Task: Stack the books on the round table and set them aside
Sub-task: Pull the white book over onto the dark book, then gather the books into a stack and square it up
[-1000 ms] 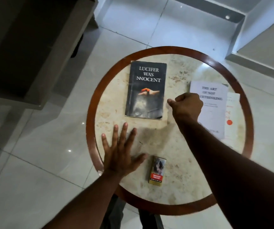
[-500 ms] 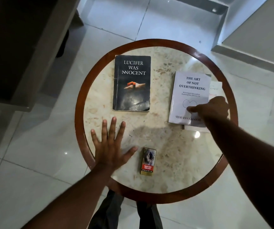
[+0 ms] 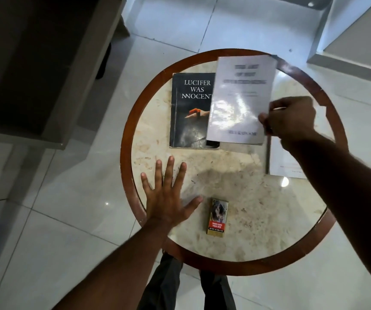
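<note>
A dark book titled "Lucifer Was Innocent" [image 3: 189, 108] lies flat on the round marble table [image 3: 236, 175]. My right hand [image 3: 291, 119] grips the lower right edge of a white book [image 3: 240, 97] and holds it lifted, blurred, overlapping the dark book's right side. A third white book [image 3: 285, 162] lies at the table's right, partly hidden under my right forearm. My left hand [image 3: 168, 195] rests flat with fingers spread on the table's near left rim, holding nothing.
A small cigarette pack [image 3: 217, 218] lies near the table's front edge. A dark wooden cabinet [image 3: 34, 63] stands to the left over the white tiled floor. A raised step [image 3: 347, 48] runs at the upper right. My legs show under the table.
My right hand has taken hold of the white book, lifted it off the third book and carried it left, over the dark book's right side. The left hand has stayed put.
</note>
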Motion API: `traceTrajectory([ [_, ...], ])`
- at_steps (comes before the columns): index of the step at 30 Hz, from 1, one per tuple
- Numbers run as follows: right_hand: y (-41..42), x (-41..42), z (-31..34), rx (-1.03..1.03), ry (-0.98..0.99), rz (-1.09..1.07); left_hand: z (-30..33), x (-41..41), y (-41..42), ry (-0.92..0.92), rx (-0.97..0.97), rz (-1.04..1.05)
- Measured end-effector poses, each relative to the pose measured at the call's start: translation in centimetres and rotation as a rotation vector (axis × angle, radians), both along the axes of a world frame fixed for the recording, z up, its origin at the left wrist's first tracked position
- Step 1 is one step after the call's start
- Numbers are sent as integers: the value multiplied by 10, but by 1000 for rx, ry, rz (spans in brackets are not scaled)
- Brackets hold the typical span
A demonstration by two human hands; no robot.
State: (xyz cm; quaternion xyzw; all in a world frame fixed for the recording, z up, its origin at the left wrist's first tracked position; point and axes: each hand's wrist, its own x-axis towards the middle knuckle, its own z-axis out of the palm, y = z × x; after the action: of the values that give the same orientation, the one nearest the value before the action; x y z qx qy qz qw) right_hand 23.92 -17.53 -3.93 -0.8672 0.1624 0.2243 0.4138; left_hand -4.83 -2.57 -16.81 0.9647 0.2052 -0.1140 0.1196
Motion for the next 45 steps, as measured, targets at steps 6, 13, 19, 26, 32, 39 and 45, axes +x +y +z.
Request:
traceTrajectory([
  [6, 53, -21, -29, -1, 31, 40, -6, -2, -1, -64, 24, 2],
  [13, 63, -24, -53, -34, 12, 51, -7, -5, -2, -98, 23, -5],
  [19, 77, -27, -61, 47, 13, 73, -6, -4, -1, -91, 36, -16],
  [26, 67, -33, -58, 83, 9, 65, -3, -3, -1, -55, 39, -24],
  [32, -43, -33, -32, -264, -156, -107, -2, -5, -11, -118, 38, -26],
  [39, -109, -34, -38, -395, -57, 28, 7, -1, -2, -2, 21, -41],
  [45, -116, -13, -42, -235, 149, -124, 6, -4, -2, -20, 19, -47],
])
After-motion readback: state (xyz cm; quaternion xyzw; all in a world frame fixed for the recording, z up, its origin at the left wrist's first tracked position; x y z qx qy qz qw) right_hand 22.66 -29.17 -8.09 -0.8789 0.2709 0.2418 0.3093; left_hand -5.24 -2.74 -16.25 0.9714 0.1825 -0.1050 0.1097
